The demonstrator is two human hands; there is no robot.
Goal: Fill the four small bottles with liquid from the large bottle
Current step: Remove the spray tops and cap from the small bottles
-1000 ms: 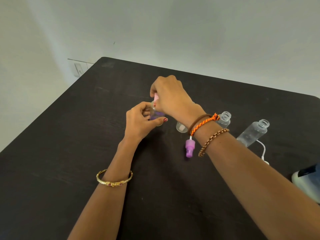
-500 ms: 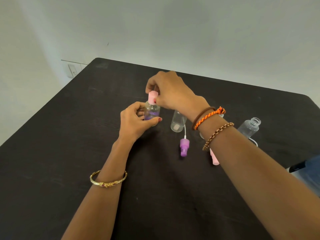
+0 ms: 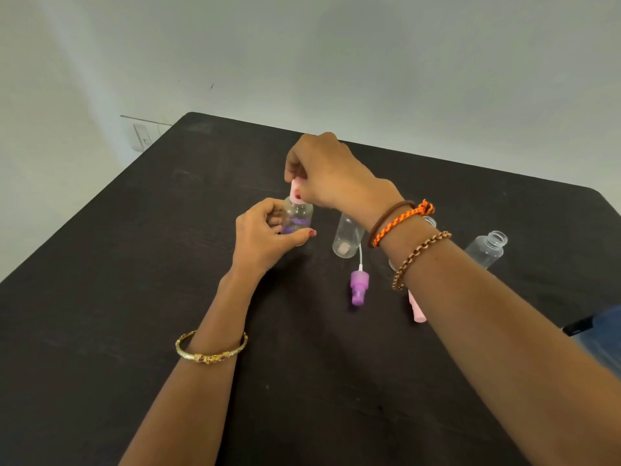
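- A small clear plastic bottle with a purple label [image 3: 298, 219] stands upright on the dark, matte surface [image 3: 100, 297]; every place below is given from this bottle.
- The left hand [image 3: 265, 235] wraps the bottle's near-left side, fingers curled round the body and the thumb, with a red-painted nail, laid across its front.
- The right hand [image 3: 331, 174] is above the bottle, its fingertips pinching the pink spray-pump cap [image 3: 295, 191] that sits at the bottle's neck; whether the cap is fully seated cannot be told.
- Just right of the bottle lies a clear empty plastic bottle [image 3: 347, 238] on its side, partly under the right wrist.
- Nearer the camera and to the right of the bottle, a purple spray-pump cap with a white dip tube [image 3: 359, 285] lies on the surface.
- Further right, a second pink pump cap [image 3: 417, 309] shows beside the right forearm, mostly hidden by it.
- Well to the right, an uncapped clear plastic bottle [image 3: 487, 249] lies tilted with its open neck pointing away; another clear bottle neck [image 3: 430, 222] peeks out behind the right wrist.
- A gold bangle [image 3: 210, 351] circles the left forearm; orange, brown and beaded bracelets [image 3: 401, 223] circle the right wrist.
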